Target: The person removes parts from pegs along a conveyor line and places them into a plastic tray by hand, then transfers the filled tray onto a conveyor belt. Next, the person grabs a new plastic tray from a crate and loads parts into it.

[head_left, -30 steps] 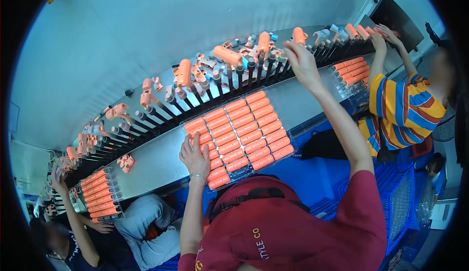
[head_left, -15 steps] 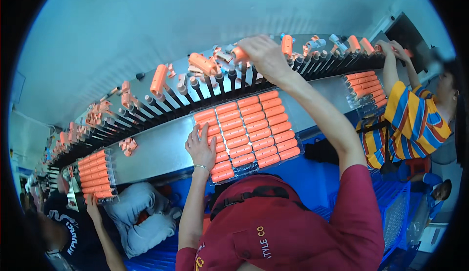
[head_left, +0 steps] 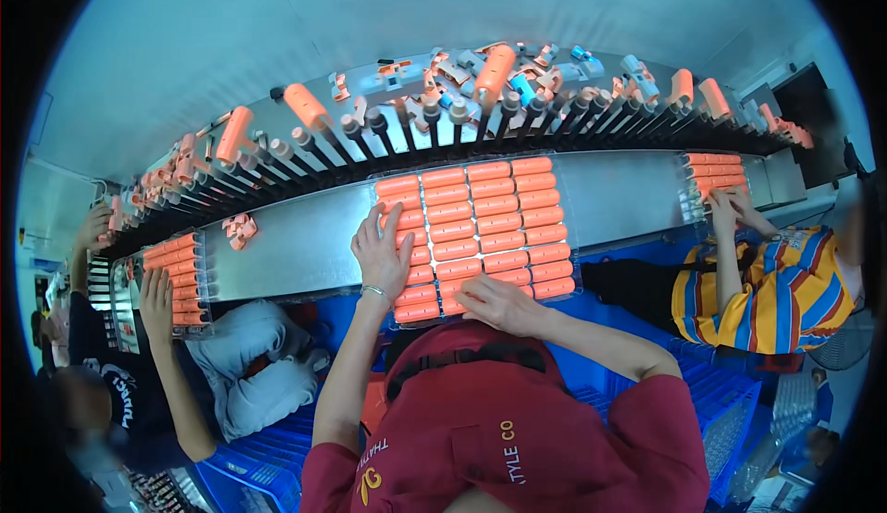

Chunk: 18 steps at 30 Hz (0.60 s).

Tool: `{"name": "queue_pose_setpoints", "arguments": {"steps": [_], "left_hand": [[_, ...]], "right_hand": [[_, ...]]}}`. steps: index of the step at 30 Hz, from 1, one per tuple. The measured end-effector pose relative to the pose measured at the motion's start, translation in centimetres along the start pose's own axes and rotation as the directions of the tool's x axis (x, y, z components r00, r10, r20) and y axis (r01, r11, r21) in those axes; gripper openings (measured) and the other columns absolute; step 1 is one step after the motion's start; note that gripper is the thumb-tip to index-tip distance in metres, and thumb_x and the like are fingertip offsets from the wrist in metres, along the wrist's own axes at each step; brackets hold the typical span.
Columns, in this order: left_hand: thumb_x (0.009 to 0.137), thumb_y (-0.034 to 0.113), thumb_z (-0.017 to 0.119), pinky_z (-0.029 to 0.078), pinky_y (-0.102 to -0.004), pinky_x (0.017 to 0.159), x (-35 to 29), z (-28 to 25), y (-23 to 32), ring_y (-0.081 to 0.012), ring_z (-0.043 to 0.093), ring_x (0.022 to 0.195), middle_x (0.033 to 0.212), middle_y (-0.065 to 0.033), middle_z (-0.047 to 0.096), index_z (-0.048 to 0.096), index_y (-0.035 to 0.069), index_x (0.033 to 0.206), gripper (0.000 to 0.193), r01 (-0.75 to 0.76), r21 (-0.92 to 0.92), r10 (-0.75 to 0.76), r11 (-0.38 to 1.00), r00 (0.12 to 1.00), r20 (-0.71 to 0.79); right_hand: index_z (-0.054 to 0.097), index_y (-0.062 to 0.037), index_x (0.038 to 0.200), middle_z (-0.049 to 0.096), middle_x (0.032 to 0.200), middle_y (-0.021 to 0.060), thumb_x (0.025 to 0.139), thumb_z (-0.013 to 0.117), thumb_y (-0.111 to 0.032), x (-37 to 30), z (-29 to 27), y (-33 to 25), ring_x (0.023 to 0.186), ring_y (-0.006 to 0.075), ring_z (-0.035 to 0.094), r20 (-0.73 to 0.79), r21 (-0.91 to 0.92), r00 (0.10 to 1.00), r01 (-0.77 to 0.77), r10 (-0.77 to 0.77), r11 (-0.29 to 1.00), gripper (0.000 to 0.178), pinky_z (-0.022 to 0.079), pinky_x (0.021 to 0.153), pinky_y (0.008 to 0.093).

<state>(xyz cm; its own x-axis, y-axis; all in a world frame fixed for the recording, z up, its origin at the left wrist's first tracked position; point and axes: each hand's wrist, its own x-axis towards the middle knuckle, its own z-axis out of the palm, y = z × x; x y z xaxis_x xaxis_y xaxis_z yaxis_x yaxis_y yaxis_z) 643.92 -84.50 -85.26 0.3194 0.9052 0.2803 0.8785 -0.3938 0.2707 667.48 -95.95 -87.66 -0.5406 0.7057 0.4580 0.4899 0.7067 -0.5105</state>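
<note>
In front of me lies a clear plastic tray (head_left: pixel 575 236) filled with columns of orange tubes (head_left: pixel 496 223). My left hand (head_left: pixel 381 252) lies flat on the tray's left side, fingers spread over the end tubes. At the near edge of the tray my right hand (head_left: pixel 499 304) is closed on one orange tube (head_left: pixel 451 305) in the second column. That tube is down in the tray, and its right part is hidden under my fingers.
A row of dark pegs (head_left: pixel 457 125) runs behind the metal table (head_left: pixel 286 254), some carrying orange parts. Behind them lie loose orange, white and blue pieces (head_left: pixel 453 69). Co-workers sit left and right with trays of their own. Blue crates (head_left: pixel 268 448) stand below.
My right hand has come from the pegs down to the near edge of the tray with an orange tube. My left hand has stayed on the tray's left side.
</note>
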Motion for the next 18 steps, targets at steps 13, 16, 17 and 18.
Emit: {"name": "queue_pose_setpoints", "arguments": {"steps": [13, 16, 17, 18], "left_hand": [[0.110, 0.028, 0.038, 0.049, -0.0304, 0.082, -11.2, -1.1, -4.0, -0.0170, 0.062, 0.086, 0.093, -0.0092, 0.063, 0.059, 0.001, 0.119, 0.035, 0.542, -0.589, -0.573, 0.600, 0.805, 0.158], [0.111, 0.044, 0.031, 0.048, -0.0269, 0.075, -13.3, 2.1, -4.4, -0.0114, 0.063, 0.085, 0.098, -0.0047, 0.068, 0.061, 0.002, 0.120, 0.052, 0.622, -0.756, -0.554, 0.202, 0.710, 0.436], [0.110, 0.049, 0.028, 0.049, -0.0269, 0.077, -13.5, 2.5, -4.4, -0.0092, 0.063, 0.087, 0.101, -0.0038, 0.069, 0.060, 0.002, 0.125, 0.058, 0.614, -0.789, -0.528, 0.015, 0.675, 0.516], [0.110, 0.048, 0.028, 0.050, -0.0293, 0.080, -13.8, 2.5, -4.5, -0.0126, 0.064, 0.091, 0.104, -0.0059, 0.069, 0.059, 0.002, 0.125, 0.058, 0.643, -0.766, -0.547, -0.001, 0.641, 0.539]], "right_hand": [[0.054, 0.0017, 0.127, 0.056, 0.114, 0.0173, 0.096, 0.061, -0.011, -9.1, -6.1, 5.2, 0.109, 0.0345, 0.051, -0.589, 0.157, 0.417, -0.781, 0.692, 0.605, 0.034, 0.042, 0.097, 0.0422], [0.052, 0.0028, 0.130, 0.057, 0.123, 0.0219, 0.105, 0.048, -0.020, -11.0, -4.3, 7.3, 0.115, 0.0339, 0.055, -0.278, 0.417, 0.382, -0.779, 0.881, 0.469, 0.034, 0.043, 0.100, 0.0402], [0.052, 0.0037, 0.131, 0.057, 0.130, 0.0232, 0.109, 0.040, -0.026, -10.4, -4.1, 6.7, 0.120, 0.0328, 0.055, -0.126, 0.498, 0.346, -0.788, 0.930, 0.361, 0.039, 0.043, 0.102, 0.0397], [0.053, 0.0033, 0.131, 0.057, 0.131, 0.0222, 0.110, 0.039, -0.027, -10.3, -3.5, 6.5, 0.121, 0.0317, 0.055, -0.087, 0.583, 0.317, -0.752, 0.944, 0.307, 0.040, 0.043, 0.102, 0.0393]]}}
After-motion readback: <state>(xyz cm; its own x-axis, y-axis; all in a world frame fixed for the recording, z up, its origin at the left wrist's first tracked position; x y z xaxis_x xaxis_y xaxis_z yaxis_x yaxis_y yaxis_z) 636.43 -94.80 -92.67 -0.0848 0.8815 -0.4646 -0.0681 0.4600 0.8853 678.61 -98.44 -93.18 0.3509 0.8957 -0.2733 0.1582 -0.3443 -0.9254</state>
